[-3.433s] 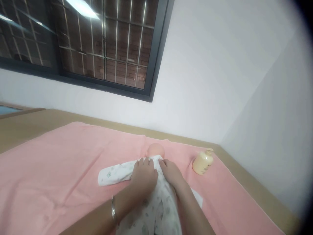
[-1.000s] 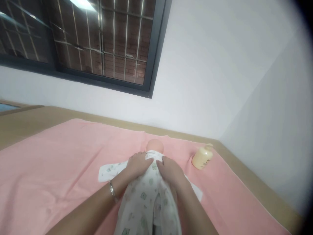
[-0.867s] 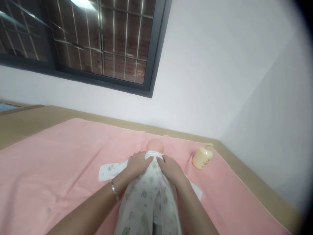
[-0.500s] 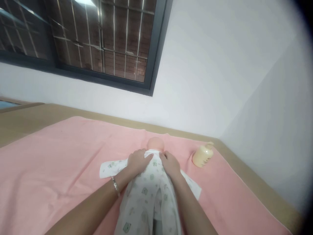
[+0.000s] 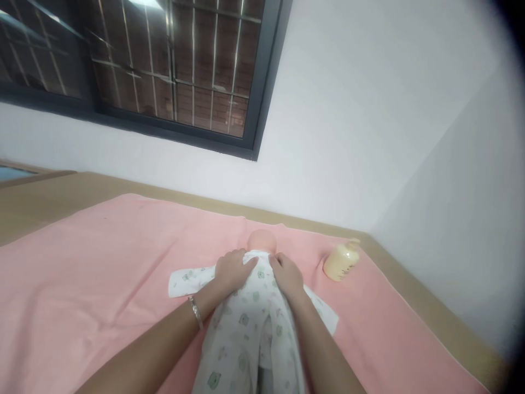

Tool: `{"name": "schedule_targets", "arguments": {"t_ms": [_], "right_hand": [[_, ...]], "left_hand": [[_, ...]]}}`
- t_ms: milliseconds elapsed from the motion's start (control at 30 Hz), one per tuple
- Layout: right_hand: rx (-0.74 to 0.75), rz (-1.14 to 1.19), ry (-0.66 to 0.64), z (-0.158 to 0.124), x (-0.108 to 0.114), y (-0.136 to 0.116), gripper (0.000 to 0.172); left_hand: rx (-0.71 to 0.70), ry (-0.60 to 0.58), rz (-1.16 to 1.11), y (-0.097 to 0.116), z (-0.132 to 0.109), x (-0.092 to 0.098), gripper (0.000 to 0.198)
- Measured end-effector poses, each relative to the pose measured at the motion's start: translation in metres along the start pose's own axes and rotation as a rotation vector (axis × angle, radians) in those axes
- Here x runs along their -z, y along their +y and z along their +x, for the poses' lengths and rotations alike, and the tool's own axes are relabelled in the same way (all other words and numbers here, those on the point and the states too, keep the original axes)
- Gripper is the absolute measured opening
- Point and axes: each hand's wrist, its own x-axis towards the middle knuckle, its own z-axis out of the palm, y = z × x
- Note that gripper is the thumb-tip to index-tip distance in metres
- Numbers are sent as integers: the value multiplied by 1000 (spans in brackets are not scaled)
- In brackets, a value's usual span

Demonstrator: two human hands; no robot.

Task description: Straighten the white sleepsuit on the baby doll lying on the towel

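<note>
A smooth-headed baby doll (image 5: 261, 239) lies on a pink sheet, its head away from me. A white long-sleeved baby garment (image 5: 256, 295) with a small green print covers its body. My left hand (image 5: 234, 271), with a silvery bracelet at the wrist, is closed round the doll's left-side shoulder, thumb along the cloth near the neckline. Around the opposite shoulder my right hand (image 5: 288, 275) is closed in the same way. Both hands partly hide the shoulders. The sleeves stick out beyond each hand, and the lower part of the garment spreads toward me.
A cream pump bottle (image 5: 341, 261) stands tilted in view on the sheet, right of the doll. The pink sheet (image 5: 135, 246) has several creases and covers a tan surface (image 5: 336, 227). Behind it are a white wall (image 5: 328, 137) and a dark-framed barred window (image 5: 252, 145).
The whole view has shifted very slightly. Both hands keep the same hold on the doll's shoulders, and nothing else has visibly moved.
</note>
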Motion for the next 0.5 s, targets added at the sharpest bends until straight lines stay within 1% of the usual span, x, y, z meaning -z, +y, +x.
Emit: {"name": "schedule_targets", "arguments": {"t_ms": [500], "right_hand": [[-3, -13, -6, -1, 2, -1, 49]], "left_hand": [[8, -5, -11, 0, 0, -1, 46]]}}
